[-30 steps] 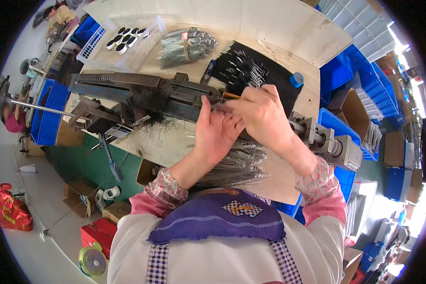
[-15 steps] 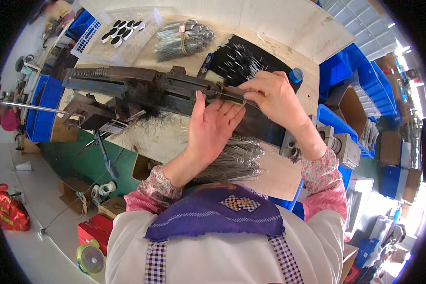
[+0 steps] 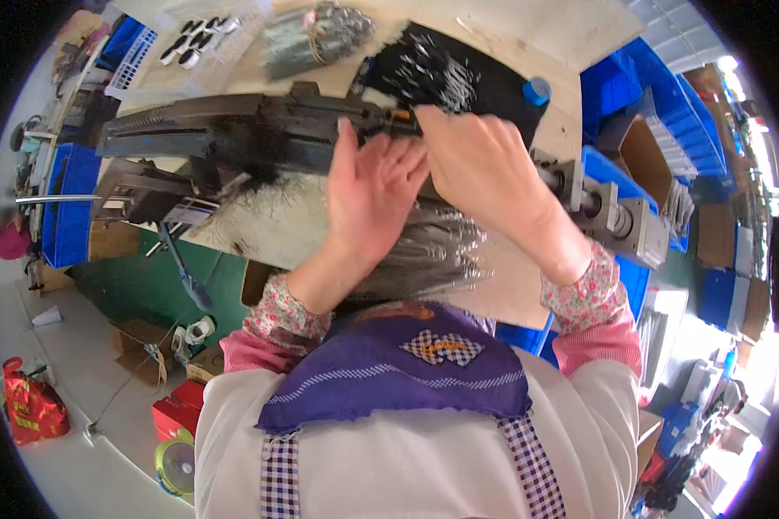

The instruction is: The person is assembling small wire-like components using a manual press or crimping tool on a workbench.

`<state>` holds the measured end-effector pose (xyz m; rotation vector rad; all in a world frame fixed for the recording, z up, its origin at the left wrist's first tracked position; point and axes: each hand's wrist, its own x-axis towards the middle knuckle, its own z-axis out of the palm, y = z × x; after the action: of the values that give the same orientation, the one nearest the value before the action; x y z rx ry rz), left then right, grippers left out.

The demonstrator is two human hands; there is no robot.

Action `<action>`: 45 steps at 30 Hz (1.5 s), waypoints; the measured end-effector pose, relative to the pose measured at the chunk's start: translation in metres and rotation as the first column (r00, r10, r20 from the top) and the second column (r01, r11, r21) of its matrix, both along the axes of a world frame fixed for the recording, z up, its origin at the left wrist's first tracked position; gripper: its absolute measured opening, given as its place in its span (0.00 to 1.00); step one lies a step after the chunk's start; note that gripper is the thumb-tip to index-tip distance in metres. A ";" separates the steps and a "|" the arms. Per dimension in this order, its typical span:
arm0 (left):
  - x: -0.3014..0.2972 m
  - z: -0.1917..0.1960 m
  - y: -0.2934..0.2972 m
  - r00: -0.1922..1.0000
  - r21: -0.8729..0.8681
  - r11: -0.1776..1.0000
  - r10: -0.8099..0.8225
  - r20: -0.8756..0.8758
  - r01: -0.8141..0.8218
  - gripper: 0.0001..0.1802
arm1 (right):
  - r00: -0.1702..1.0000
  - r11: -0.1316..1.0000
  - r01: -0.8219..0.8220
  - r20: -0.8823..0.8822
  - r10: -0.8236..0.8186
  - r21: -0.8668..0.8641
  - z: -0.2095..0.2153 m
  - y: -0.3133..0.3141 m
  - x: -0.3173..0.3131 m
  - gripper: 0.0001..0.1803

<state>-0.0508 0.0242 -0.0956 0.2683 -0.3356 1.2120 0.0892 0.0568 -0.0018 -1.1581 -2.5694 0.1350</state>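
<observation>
A long dark metal machine (image 3: 260, 130) lies across the bench, with a clump of fine black bristles around its middle. My left hand (image 3: 370, 195) is open in front of it, palm up, thumb upright and fingers stretched toward the machine's right part. Just right of it, my right hand (image 3: 485, 164) is closed with its back turned up, over the machine near a small orange piece. Its fingertips are hidden, and whatever they hold does not show. Beneath my hands, a heap of thin silvery wires (image 3: 433, 251) rests on the bench.
A black mat (image 3: 389, 73) bearing loose thin metal pieces lies behind the machine, with a blue tape roll (image 3: 537, 92) beside it. Further left are a tied wire bundle (image 3: 316, 43) and a white basket (image 3: 221, 73) of black-topped round pieces. Blue bins (image 3: 619, 130) stand right.
My right hand has turned from a fingertip pinch on a thin piece to its back facing up, hiding its fingertips. My left hand stays open. The whole view has shifted slightly.
</observation>
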 end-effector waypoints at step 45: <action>-0.041 0.053 -0.093 -0.534 0.947 0.319 0.794 -0.291 -0.041 0.26 | 0.986 0.845 0.158 0.027 -0.168 -0.511 -0.133 -0.145 0.129 0.12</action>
<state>-0.0918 -0.0686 -0.0430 2.1911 1.2255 1.5100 0.2179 -0.0878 -0.1350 -1.5366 -2.4703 0.8305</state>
